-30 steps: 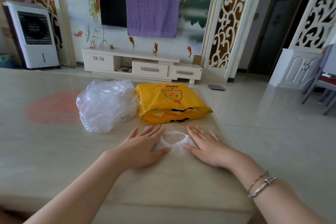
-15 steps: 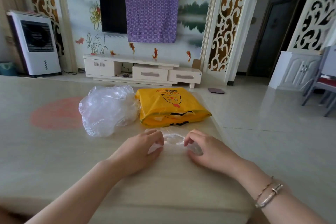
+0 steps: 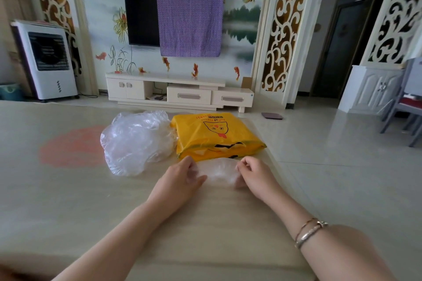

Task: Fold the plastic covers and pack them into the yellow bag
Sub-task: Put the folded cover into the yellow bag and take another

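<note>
A small clear plastic cover (image 3: 218, 171) lies flat on the table, just in front of the yellow bag (image 3: 214, 134). My left hand (image 3: 182, 178) pinches its left end and my right hand (image 3: 255, 173) pinches its right end, with the cover stretched between them. The yellow bag lies on its side with a cartoon face printed on top. To its left sits a crumpled heap of clear plastic covers (image 3: 134, 141).
The beige table (image 3: 68, 201) has a faded red round mark (image 3: 73, 146) at the left. Its right edge runs just past the yellow bag. Beyond it are a tiled floor, a white TV cabinet (image 3: 178, 91), and a chair (image 3: 408, 107) at the far right.
My hands went from pressing flat on the cover to pinching its two ends. The cover has been folded over into a narrower strip, closer to the yellow bag.
</note>
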